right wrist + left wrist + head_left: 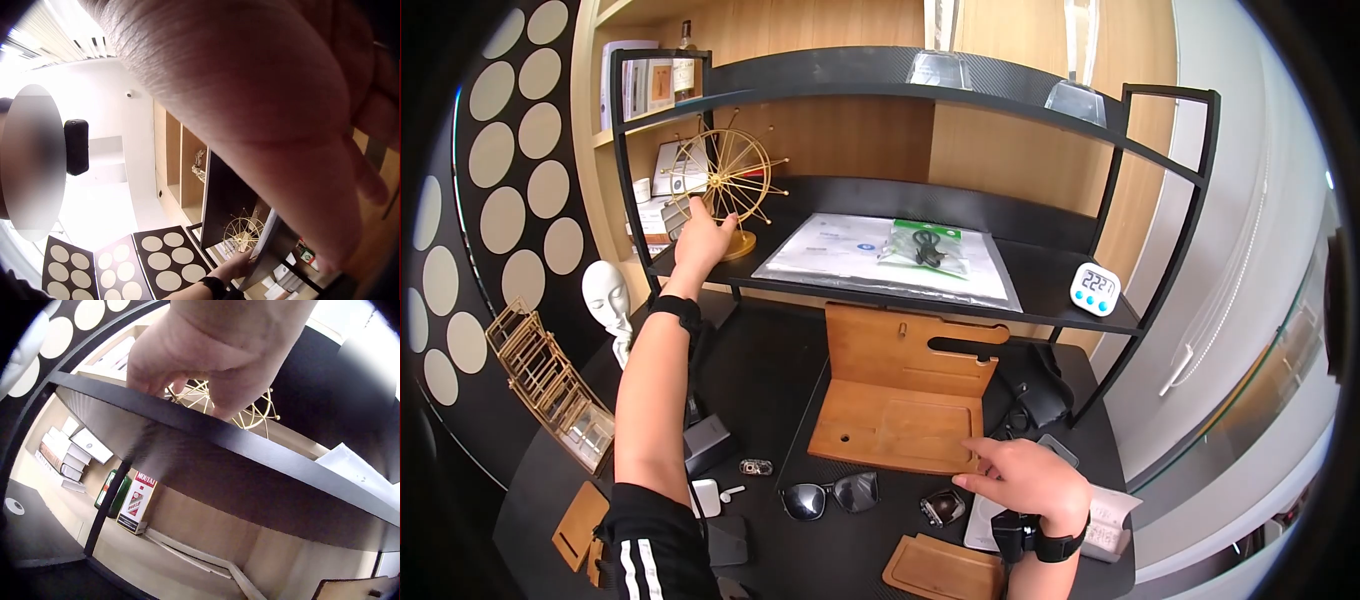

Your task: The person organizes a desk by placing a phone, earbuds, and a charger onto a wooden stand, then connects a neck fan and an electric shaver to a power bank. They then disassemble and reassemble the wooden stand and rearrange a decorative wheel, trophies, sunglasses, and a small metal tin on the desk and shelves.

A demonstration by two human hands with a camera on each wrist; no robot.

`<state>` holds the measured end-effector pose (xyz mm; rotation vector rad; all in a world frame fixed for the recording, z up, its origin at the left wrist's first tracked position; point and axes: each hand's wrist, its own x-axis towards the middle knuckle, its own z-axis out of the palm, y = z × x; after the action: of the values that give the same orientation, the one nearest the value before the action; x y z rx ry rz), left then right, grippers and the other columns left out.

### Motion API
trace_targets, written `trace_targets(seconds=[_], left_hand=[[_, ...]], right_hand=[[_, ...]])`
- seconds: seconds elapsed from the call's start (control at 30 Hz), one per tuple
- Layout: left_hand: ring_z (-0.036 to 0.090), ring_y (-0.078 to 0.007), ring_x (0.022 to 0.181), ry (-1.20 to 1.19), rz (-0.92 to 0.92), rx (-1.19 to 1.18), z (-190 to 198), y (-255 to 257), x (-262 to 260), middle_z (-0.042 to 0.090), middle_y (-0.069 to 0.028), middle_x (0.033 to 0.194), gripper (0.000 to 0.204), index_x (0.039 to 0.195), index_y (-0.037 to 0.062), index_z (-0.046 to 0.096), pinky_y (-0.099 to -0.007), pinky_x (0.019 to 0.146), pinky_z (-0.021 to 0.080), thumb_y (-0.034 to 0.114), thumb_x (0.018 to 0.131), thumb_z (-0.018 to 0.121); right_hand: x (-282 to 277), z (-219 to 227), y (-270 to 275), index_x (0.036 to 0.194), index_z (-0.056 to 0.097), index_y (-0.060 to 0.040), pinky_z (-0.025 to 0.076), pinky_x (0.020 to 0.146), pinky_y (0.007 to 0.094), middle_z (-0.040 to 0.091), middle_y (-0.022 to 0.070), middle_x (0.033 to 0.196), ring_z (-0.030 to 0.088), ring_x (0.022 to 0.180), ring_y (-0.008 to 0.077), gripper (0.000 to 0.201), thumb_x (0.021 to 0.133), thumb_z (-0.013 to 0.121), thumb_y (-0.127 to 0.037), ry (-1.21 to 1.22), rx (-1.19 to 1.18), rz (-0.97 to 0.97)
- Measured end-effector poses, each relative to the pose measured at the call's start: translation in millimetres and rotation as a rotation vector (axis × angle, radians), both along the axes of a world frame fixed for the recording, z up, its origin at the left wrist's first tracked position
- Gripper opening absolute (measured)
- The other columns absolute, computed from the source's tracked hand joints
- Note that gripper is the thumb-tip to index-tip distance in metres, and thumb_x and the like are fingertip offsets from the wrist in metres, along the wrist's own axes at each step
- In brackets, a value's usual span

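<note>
My left hand (703, 243) reaches over the shelf to a gold wheel ornament (743, 165) on a round base. Thumb and forefinger are spread in front of its lower part. In the left wrist view the black shelf edge partly hides the fingertips, with the wheel's gold wires (253, 415) showing beyond them. Low over the desk, my right hand (1035, 478) has loosely bent fingers right at the front right corner of a wooden desk organizer (900, 420). Nothing shows in its grasp. Just below its thumb lies a dark watch (943, 507).
Sunglasses (830, 496), a white earbud case (705, 497) and a small wooden tray (940, 570) lie on the black desk. The shelf bears a plastic document sleeve (830, 250), a bagged cable (925, 248) and a digital timer (1096, 290). A white mask sculpture (607, 300) stands left.
</note>
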<state>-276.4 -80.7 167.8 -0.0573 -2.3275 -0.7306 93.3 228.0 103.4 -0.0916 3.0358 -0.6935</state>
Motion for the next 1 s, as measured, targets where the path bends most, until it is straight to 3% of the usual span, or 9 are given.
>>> trace_targets(seconds=[0.43, 0.5, 0.57, 0.7, 0.77, 0.83, 0.87, 0.93, 1.0], left_hand=[[0.060, -0.0396, 0.098, -0.083, 0.165, 0.002, -0.3, 18.6, 14.0, 0.058, -0.0280, 0.105, 0.070, 0.137, 0.0109, 0.024, -0.0462, 0.081, 0.048, 0.041, 0.085, 0.059], [0.058, -0.0423, 0.102, -0.076, 0.102, 0.003, -11.6, 13.3, 3.8, 0.056, -0.0307, 0.109, 0.076, 0.141, 0.0091, 0.017, -0.0464, 0.086, 0.046, 0.038, 0.085, 0.060], [0.054, -0.0467, 0.106, 0.134, -0.130, -0.027, -25.4, -12.5, -25.6, 0.052, -0.0337, 0.116, 0.085, 0.143, 0.0033, 0.009, -0.0457, 0.093, 0.043, 0.034, 0.084, 0.063], [0.050, -0.0443, 0.113, -0.017, -0.278, -0.129, 4.2, -23.0, 28.4, 0.049, -0.0359, 0.120, 0.092, 0.141, -0.0060, 0.003, -0.0426, 0.096, 0.040, 0.037, 0.084, 0.061], [0.059, -0.0385, 0.103, -0.114, -0.112, -0.442, 30.6, -17.4, 78.4, 0.059, -0.0291, 0.109, 0.090, 0.144, 0.0032, 0.008, -0.0413, 0.088, 0.047, 0.039, 0.082, 0.063], [0.064, -0.0356, 0.089, -0.113, -0.067, -0.668, 52.2, -8.2, 117.6, 0.065, -0.0213, 0.094, 0.087, 0.144, 0.0067, 0.012, -0.0415, 0.078, 0.049, 0.039, 0.082, 0.063], [0.064, -0.0327, 0.082, -0.047, -0.144, -0.561, 65.8, -0.9, 131.4, 0.065, -0.0183, 0.088, 0.084, 0.143, 0.0058, 0.016, -0.0395, 0.074, 0.050, 0.037, 0.082, 0.064], [0.064, -0.0258, 0.072, 0.096, -0.340, -0.308, 97.3, 19.9, 151.9, 0.064, -0.0131, 0.078, 0.080, 0.142, 0.0034, 0.021, -0.0351, 0.068, 0.049, 0.034, 0.082, 0.065], [0.062, -0.0188, 0.070, 0.268, -0.578, -0.072, 124.5, 43.3, 157.9, 0.063, -0.0101, 0.076, 0.078, 0.140, 0.0007, 0.024, -0.0304, 0.067, 0.048, 0.032, 0.083, 0.066]], right_hand=[[7.3, 5.3, 0.7, 0.090, 0.058, 0.0028, 0.047, 0.067, 0.0434, 0.060, 0.0235, 0.073, 0.059, 0.077, 0.0392, 0.041, 0.083, 0.062, -0.038, 0.038, -0.010, 0.007], [9.5, 6.3, 1.1, 0.095, 0.059, 0.0026, 0.047, 0.068, 0.0434, 0.061, 0.0238, 0.075, 0.060, 0.078, 0.0393, 0.042, 0.083, 0.062, -0.037, 0.080, -0.055, 0.014], [9.1, 5.4, 0.7, 0.100, 0.059, 0.0016, 0.048, 0.068, 0.0434, 0.062, 0.0238, 0.077, 0.060, 0.079, 0.0393, 0.043, 0.083, 0.062, -0.038, 0.075, -0.008, 0.020], [9.4, 8.2, -1.0, 0.092, 0.059, 0.0016, 0.048, 0.066, 0.0430, 0.061, 0.0217, 0.071, 0.060, 0.075, 0.0383, 0.042, 0.082, 0.062, -0.039, 0.024, -0.024, -0.001], [7.8, 0.7, 1.5, 0.088, 0.057, 0.0019, 0.048, 0.064, 0.0427, 0.060, 0.0207, 0.067, 0.060, 0.073, 0.0381, 0.042, 0.083, 0.062, -0.039, 0.083, -0.037, 0.012], [4.7, -1.6, 2.6, 0.108, 0.057, -0.0002, 0.048, 0.062, 0.0387, 0.063, 0.0186, 0.075, 0.062, 0.074, 0.0341, 0.049, 0.083, 0.062, -0.043, -0.015, 0.036, 0.000], [3.5, -1.2, 2.2, 0.108, 0.057, -0.0002, 0.048, 0.062, 0.0387, 0.063, 0.0186, 0.075, 0.062, 0.074, 0.0341, 0.049, 0.083, 0.062, -0.043, -0.018, 0.037, -0.005], [2.7, 0.5, -0.5, 0.086, 0.057, 0.0020, 0.048, 0.066, 0.0434, 0.060, 0.0221, 0.071, 0.060, 0.075, 0.0389, 0.041, 0.083, 0.061, -0.039, -0.011, 0.024, -0.004], [3.8, 0.8, -2.5, 0.085, 0.057, 0.0024, 0.048, 0.066, 0.0436, 0.060, 0.0225, 0.071, 0.060, 0.075, 0.0391, 0.042, 0.083, 0.061, -0.039, -0.007, 0.029, -0.011]])
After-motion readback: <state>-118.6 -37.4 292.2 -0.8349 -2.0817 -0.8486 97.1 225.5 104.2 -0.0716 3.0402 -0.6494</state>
